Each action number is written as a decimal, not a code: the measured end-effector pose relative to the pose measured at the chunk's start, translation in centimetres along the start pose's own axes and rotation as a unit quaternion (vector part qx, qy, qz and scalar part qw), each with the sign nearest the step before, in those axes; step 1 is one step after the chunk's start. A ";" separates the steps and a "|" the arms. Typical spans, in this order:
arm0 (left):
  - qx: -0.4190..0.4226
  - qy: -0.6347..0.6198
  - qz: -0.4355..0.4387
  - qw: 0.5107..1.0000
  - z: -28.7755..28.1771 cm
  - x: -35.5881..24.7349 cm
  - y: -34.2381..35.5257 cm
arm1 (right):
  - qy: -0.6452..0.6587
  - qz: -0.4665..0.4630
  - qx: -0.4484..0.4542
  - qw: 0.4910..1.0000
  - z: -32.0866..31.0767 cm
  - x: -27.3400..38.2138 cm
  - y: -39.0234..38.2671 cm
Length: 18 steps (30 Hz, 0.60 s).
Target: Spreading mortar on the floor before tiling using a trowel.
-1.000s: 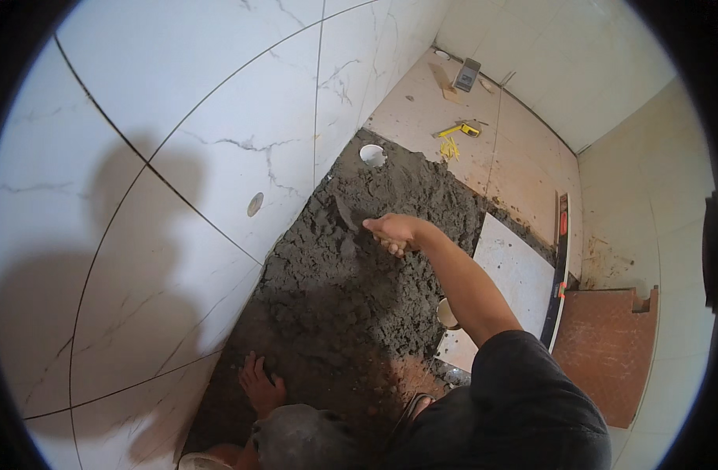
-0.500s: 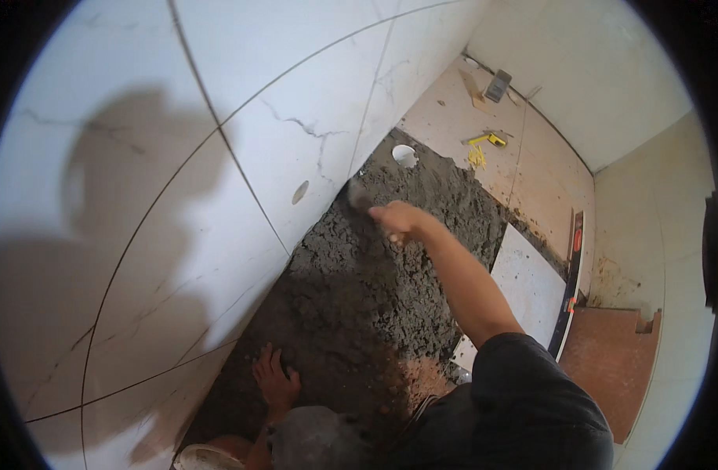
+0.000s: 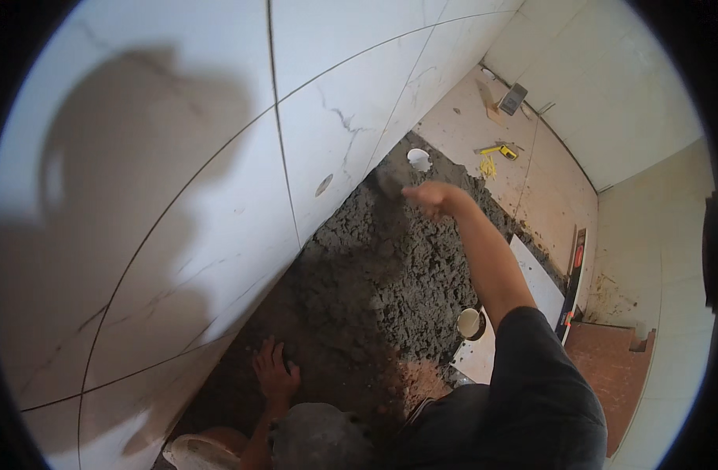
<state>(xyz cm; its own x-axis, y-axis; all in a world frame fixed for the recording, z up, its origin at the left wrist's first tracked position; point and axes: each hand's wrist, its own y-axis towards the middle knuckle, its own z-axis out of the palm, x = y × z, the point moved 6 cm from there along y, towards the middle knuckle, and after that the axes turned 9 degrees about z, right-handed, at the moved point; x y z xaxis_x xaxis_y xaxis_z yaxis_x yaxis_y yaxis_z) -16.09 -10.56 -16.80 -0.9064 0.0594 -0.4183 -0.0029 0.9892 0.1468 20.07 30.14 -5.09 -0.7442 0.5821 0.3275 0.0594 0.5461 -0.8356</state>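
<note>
Fingers of the right hand are curled, seemingly round a trowel, blurred above the far end of the mortar. Those of the left hand spread at the mortar's near end, probably for support. Right of the mortar lies a level; no lettering is readable.

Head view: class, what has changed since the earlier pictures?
The right hand, holding a blurred tool, has moved forward over the dark mortar, closer to the white round opening; the camera's view has shifted too. Nothing was visibly picked up or let go. The left hand stays spread low near the wall, and the yellow tape measure lies where it was.
</note>
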 end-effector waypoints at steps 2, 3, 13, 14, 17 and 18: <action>-0.006 0.004 0.010 1.000 -0.1 -0.2 0.6 | 0.067 0.023 0.003 0.997 -2.6 -1.7 2.2; -0.006 0.004 0.006 1.000 0.0 -0.1 0.7 | 0.135 0.045 0.008 0.990 -2.9 -1.8 2.4; 0.003 0.010 0.000 1.000 0.3 0.2 0.2 | 0.056 0.030 0.050 0.997 -0.6 -0.8 -0.8; 0.001 0.010 0.007 1.000 0.3 0.2 0.0 | 0.074 0.026 0.012 0.997 0.1 -1.1 0.1; 0.014 0.005 -0.001 1.000 -0.1 -0.2 0.4 | 0.057 0.005 -0.010 0.998 6.2 -0.3 -0.3; 0.016 0.005 -0.005 1.000 -0.4 -0.4 0.3 | 0.055 0.006 -0.006 0.998 6.6 -0.8 -0.9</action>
<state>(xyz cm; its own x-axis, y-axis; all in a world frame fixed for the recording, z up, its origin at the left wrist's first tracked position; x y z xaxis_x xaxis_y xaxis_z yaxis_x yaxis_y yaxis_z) -15.91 -10.39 -16.23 -0.9106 0.0478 -0.4104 0.0010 0.9935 0.1135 16.17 25.18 -7.48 -0.6664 0.6505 0.3642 0.0767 0.5458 -0.8344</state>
